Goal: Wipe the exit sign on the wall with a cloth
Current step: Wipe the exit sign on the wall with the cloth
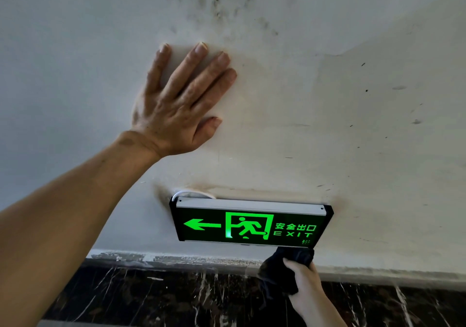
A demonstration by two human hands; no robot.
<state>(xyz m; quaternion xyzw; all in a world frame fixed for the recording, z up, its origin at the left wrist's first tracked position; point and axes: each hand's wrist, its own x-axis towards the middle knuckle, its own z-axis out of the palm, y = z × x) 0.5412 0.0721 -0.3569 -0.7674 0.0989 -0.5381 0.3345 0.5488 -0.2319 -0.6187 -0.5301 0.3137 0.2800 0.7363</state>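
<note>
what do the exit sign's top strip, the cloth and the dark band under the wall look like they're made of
Top strip: probably brushed aluminium, matte silver. Cloth: soft dark fabric, bunched, loose threads. Dark band: likely polished marble, black with white veins.

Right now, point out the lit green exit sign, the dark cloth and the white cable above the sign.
Lit green exit sign (249, 225), head view: running-figure panel.
Dark cloth (280, 271), head view: bunched middle.
White cable (191, 192), head view: top of its loop.

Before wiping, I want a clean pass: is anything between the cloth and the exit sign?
Nothing visible. The right hand holds the dark cloth just under the exit sign's lower right corner. The left hand lies flat on the wall above.
</note>
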